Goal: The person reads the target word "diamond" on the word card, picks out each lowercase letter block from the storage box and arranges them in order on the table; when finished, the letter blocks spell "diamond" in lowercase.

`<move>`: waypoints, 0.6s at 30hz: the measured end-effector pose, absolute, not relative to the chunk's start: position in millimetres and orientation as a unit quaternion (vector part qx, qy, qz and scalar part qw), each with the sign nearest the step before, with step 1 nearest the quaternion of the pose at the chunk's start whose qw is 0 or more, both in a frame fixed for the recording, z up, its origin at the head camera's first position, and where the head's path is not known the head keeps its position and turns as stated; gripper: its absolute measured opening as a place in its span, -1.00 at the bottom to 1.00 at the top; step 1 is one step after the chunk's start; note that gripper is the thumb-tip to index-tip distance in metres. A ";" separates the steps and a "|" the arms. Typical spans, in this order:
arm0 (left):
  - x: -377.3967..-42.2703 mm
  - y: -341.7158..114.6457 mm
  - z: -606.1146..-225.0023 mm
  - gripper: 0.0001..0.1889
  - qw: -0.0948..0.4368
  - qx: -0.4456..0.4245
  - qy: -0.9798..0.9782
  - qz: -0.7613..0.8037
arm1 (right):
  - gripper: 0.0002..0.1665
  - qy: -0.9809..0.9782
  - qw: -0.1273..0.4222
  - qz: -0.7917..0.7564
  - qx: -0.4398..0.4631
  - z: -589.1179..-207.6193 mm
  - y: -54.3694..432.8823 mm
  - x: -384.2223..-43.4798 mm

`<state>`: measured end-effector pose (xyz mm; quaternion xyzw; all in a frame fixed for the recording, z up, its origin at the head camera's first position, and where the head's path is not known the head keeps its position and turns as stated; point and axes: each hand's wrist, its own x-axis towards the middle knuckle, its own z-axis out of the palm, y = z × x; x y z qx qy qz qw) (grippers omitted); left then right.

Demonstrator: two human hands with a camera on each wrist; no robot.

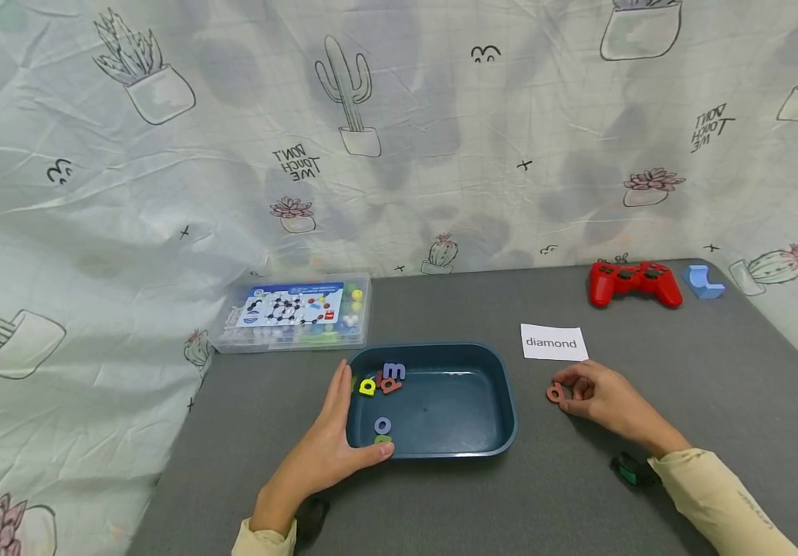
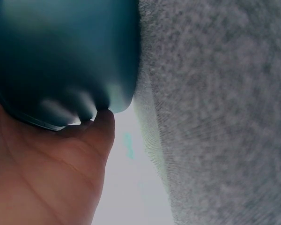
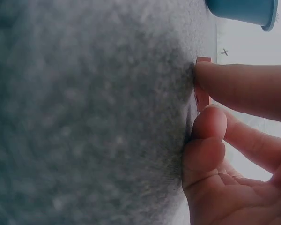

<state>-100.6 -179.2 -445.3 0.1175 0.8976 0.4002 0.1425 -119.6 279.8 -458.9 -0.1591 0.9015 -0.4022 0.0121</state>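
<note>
My left hand (image 1: 326, 440) grips the left end of a dark blue tray (image 1: 434, 454), its fingers along the outer wall and its thumb over the front rim. In the left wrist view, the fingers lie against the tray's side (image 2: 70, 47). Inside, at the left, are a purple m (image 1: 394, 371), a yellow letter (image 1: 367, 388), reddish letters (image 1: 390, 385), a purple o (image 1: 383, 425) and a green piece (image 1: 383, 439) partly behind the thumb. My right hand (image 1: 603, 398) pinches a reddish-brown letter (image 1: 555, 393), seemingly a d, at the grey tabletop; fingers hide part of it.
Just beyond my right hand lies a white card (image 1: 554, 342) reading "diamond". A clear plastic case (image 1: 295, 313) stands behind the tray at the left. At the back right are a red game controller (image 1: 635, 283) and a light blue holder (image 1: 704, 283). Printed cloth (image 1: 406, 154) hangs behind.
</note>
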 end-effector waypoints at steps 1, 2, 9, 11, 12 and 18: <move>-100.8 -179.2 -445.2 0.40 0.142 0.117 0.898 0.400 | -0.65 0.903 0.009 -0.399 -0.159 -458.9 279.9 -119.7; -100.8 -179.2 -445.2 0.40 0.143 0.117 0.898 0.399 | -0.66 0.905 0.006 -0.395 -0.160 -459.2 280.3 -119.9; -102.4 -179.5 -444.8 0.40 0.142 0.121 0.899 0.395 | -0.67 0.915 0.001 -0.374 -0.149 -458.9 281.6 -120.0; -102.5 -179.5 -444.6 0.40 0.141 0.122 0.899 0.395 | -0.67 0.914 0.003 -0.377 -0.148 -458.8 282.0 -120.2; -102.2 -179.5 -444.5 0.40 0.141 0.122 0.899 0.396 | -0.67 0.913 0.004 -0.379 -0.149 -458.6 282.0 -120.1; -102.0 -178.6 -444.3 0.40 0.144 0.115 0.900 0.394 | -0.67 0.907 0.008 -0.393 -0.149 -457.3 282.7 -120.4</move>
